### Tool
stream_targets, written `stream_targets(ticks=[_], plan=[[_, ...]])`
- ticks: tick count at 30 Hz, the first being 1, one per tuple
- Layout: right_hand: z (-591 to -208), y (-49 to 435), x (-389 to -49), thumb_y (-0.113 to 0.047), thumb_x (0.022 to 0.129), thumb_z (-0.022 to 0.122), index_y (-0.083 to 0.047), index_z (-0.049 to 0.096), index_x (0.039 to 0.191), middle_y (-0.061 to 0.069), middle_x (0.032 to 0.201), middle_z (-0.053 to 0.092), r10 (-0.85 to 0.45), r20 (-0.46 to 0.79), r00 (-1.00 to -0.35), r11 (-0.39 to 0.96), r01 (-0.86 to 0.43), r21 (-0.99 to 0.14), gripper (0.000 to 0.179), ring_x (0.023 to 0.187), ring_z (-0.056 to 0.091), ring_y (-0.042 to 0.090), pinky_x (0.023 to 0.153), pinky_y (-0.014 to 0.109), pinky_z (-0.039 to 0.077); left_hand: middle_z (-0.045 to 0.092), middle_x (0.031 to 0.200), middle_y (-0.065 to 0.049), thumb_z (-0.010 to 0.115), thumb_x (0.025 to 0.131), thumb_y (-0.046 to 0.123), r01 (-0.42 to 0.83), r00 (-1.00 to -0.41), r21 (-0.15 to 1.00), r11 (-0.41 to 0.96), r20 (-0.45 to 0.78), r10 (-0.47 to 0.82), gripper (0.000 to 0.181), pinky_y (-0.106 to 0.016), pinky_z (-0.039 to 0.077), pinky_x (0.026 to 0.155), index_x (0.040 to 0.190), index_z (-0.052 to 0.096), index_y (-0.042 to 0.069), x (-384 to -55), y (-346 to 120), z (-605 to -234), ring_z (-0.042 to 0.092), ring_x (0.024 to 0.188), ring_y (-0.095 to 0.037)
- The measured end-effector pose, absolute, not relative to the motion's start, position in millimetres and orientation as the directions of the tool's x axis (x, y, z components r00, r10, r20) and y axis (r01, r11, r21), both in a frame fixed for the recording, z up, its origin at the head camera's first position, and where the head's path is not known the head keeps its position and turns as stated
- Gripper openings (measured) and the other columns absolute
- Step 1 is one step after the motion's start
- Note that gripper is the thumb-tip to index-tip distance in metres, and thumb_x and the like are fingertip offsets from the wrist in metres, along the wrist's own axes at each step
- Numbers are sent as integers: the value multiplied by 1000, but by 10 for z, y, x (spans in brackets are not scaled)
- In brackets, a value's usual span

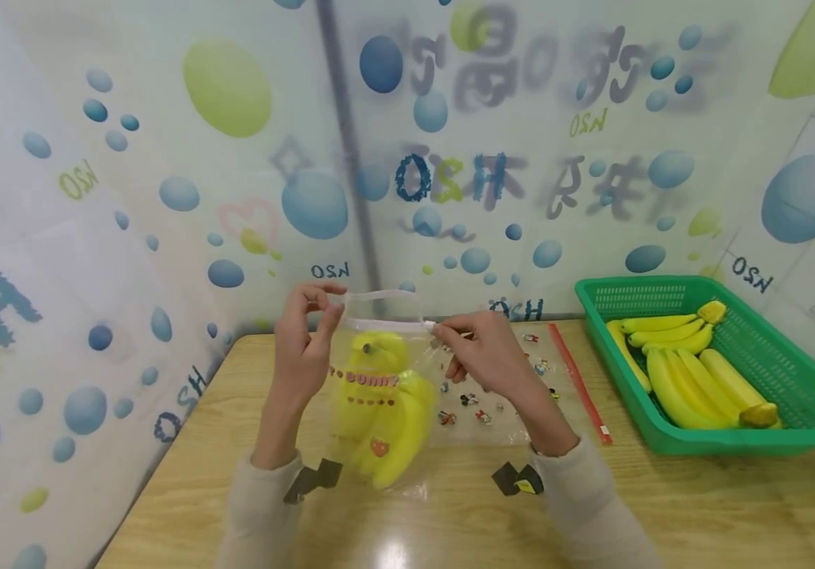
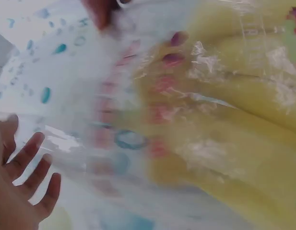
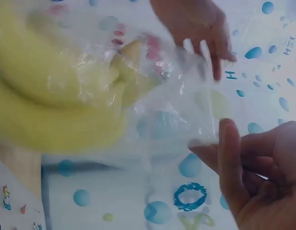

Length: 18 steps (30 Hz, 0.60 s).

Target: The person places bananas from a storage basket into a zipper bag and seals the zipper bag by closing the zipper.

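Observation:
A clear zip bag (image 1: 379, 379) with a pink "BUNNY" print holds a bunch of yellow bananas (image 1: 407, 427). Its white zip edge (image 1: 386, 325) is at the top, where the mouth gapes a little. My left hand (image 1: 305, 336) holds the top left corner between thumb and finger, other fingers spread apart in the left wrist view. At the top right corner, by the white slider, my right hand (image 1: 481, 348) pinches the bag with thumb and forefinger, seen closer as the right hand (image 3: 258, 167) in the right wrist view.
A green basket (image 1: 663, 442) with more bananas (image 1: 692, 387) stands at the right. Behind my right hand lies a clear patterned pouch (image 1: 478, 427) with a red zip strip (image 1: 578, 379). The wooden table (image 1: 435, 521) meets a patterned curtain (image 1: 265, 197) at the back.

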State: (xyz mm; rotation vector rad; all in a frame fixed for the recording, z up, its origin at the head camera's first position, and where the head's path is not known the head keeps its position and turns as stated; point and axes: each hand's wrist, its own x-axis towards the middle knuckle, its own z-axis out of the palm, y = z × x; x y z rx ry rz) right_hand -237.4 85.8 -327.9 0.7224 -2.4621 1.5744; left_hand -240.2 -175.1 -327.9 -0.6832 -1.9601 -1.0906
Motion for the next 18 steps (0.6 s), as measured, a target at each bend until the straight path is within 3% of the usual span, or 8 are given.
stream_targets(ticks=[2, 4, 11, 14, 18], plan=[[-3265, 859, -2351, -16, 104, 63, -3, 78, 112, 12, 73, 76, -277, 414, -867, 333, -491, -805, 22, 56, 72, 17, 45, 28, 52, 67, 104, -17, 63, 99, -1, 761, -508, 416, 498, 859, 58, 13, -29, 49, 92, 93, 52, -2, -2360, -1740, -3235, 63, 101, -29], [-3275, 856, -2360, -13, 103, 64, -1, 78, 111, 13, 78, 78, -260, 480, -838, 329, -544, -772, 21, 62, 75, 16, 55, 27, 58, 66, 96, -15, 68, 96, 0, 756, -494, 392, 524, 867, 64, 14, -32, 51, 89, 92, 55, -1, -2335, -1725, -3214, 63, 95, -28], [-3380, 871, -2452, -10, 100, 67, 0, 79, 110, 17, 86, 79, -257, 588, -767, 221, -639, -737, 19, 72, 78, 18, 70, 26, 62, 73, 101, -7, 75, 92, 13, 709, -591, 363, 605, 773, 230, 11, -47, 49, 95, 100, 68, 7, -2283, -1705, -3232, 61, 105, -26], [-3393, 910, -2481, -7, 100, 67, 3, 78, 111, 21, 89, 78, -253, 607, -753, 161, -652, -741, 18, 75, 78, 18, 72, 27, 63, 74, 97, -5, 78, 91, 11, 687, -600, 310, 657, 752, 272, 11, -47, 49, 93, 99, 71, 9, -2277, -1707, -3241, 62, 101, -26], [-3341, 982, -2480, -3, 100, 65, 6, 76, 111, 26, 93, 77, -248, 638, -729, 121, -676, -727, 18, 78, 78, 16, 75, 28, 63, 75, 96, -5, 78, 89, 2, 707, -568, 285, 647, 774, 279, 14, -42, 54, 88, 100, 70, 7, -2265, -1665, -3233, 68, 92, -22]])
